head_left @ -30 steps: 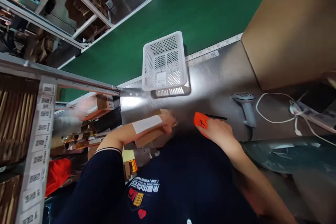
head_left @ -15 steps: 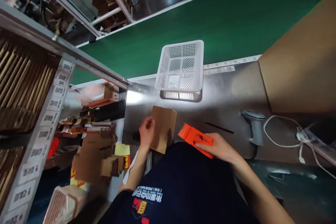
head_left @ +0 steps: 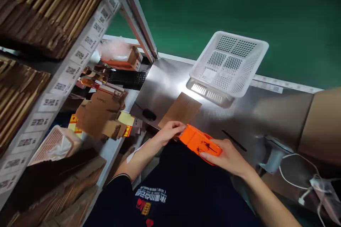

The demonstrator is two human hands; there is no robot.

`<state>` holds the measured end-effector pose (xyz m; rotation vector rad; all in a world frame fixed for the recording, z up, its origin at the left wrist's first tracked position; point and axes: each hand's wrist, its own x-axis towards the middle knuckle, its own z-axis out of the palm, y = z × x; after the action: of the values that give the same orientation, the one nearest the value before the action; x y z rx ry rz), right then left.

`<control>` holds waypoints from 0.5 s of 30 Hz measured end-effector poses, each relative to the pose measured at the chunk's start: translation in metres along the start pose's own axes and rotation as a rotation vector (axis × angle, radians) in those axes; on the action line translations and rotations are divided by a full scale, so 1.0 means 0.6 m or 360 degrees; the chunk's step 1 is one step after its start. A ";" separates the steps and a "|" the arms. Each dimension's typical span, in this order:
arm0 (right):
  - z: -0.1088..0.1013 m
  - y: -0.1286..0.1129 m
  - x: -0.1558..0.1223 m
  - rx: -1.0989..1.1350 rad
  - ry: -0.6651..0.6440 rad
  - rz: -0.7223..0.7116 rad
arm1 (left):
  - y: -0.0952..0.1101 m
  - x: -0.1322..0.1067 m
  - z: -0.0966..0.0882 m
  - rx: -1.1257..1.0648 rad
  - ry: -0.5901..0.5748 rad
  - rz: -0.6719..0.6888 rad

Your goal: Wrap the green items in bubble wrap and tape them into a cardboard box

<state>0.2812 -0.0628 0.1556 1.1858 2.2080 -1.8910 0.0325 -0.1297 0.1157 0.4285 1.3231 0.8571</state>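
Note:
My right hand (head_left: 222, 154) is wrapped round an orange tape dispenser (head_left: 198, 142) with black handwriting on it, held low in front of my body. At the dispenser's left end, my left hand (head_left: 172, 131) has its fingers bent and pinched against the front edge; what lies between the fingertips is mostly hidden. A small brown cardboard box (head_left: 182, 110) lies on the steel table just beyond my left hand, partly covered by it.
Farther back, a white plastic basket (head_left: 229, 64) straddles the table edge and the green conveyor belt (head_left: 181, 17). Rightward are a dark strip (head_left: 233, 140), a barcode scanner (head_left: 275, 152) and a large carton (head_left: 322, 124). Leftward are a mouse (head_left: 149, 114), a keyboard (head_left: 128, 79) and racks of flat cardboard (head_left: 53, 3).
My left hand has left the cardboard box and come to the dispenser's front end. The box now lies lower and turned. My view has swung left; my right hand still holds the dispenser.

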 end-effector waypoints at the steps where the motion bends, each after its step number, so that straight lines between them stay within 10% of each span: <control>1: 0.007 -0.004 0.004 0.0011 -0.0001 -0.0001 | -0.010 0.007 0.000 -0.0032 0.0020 0.0003; 5: 0.017 -0.010 0.022 0.0105 0.0019 0.0117 | -0.005 0.042 -0.042 0.0158 0.0205 0.0242; 9: -0.010 0.022 0.014 0.0232 0.0071 0.0346 | 0.064 0.087 -0.154 0.0427 0.0680 0.0499; 15: -0.028 0.077 0.008 0.0369 0.0069 0.0493 | 0.105 0.148 -0.246 0.0515 0.0608 0.0294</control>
<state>0.3099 -0.0465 0.1191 1.5118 1.7289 -2.0397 -0.1264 -0.0513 0.0684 0.6714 1.8089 0.9091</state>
